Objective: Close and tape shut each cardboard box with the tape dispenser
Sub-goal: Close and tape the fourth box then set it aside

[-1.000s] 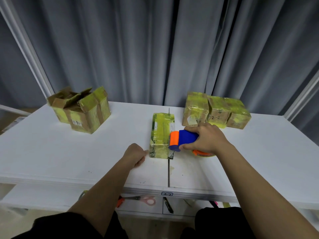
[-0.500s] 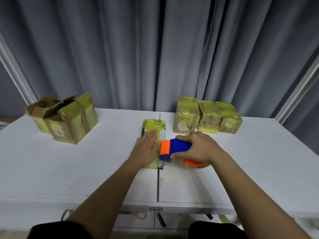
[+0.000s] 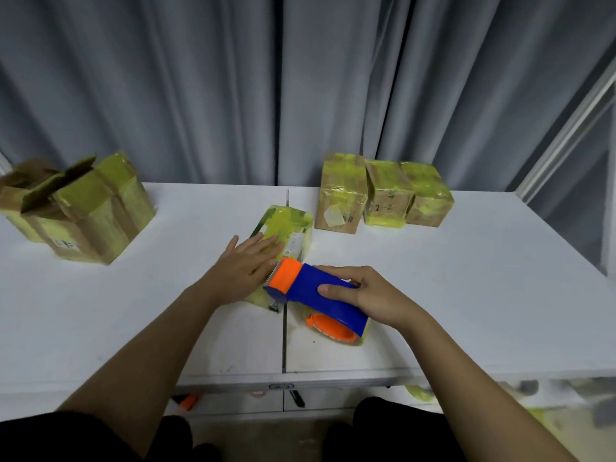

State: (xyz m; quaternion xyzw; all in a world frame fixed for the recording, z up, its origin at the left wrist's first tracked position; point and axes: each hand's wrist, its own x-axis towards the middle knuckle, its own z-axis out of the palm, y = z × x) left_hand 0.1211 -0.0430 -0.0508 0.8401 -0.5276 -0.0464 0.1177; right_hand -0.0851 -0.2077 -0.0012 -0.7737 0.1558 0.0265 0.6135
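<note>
The white bench (image 3: 466, 261) carried a flat taped box (image 3: 290, 221) at its middle. The left hand (image 3: 245, 266) lay flat on that box, fingers straight. Just right of the box, the right hand (image 3: 370, 295) gripped the blue-and-orange tape dispenser (image 3: 313, 288).

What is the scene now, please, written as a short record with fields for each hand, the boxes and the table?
left hand: left hand lies flat, fingers straight, pressing on the centre box
right hand: right hand grips the tape dispenser, its orange head at the centre box's near end
centre box: closed, covered in yellow tape
far right: three taped boxes in a row
far left: open-flapped boxes
table: white table
</note>
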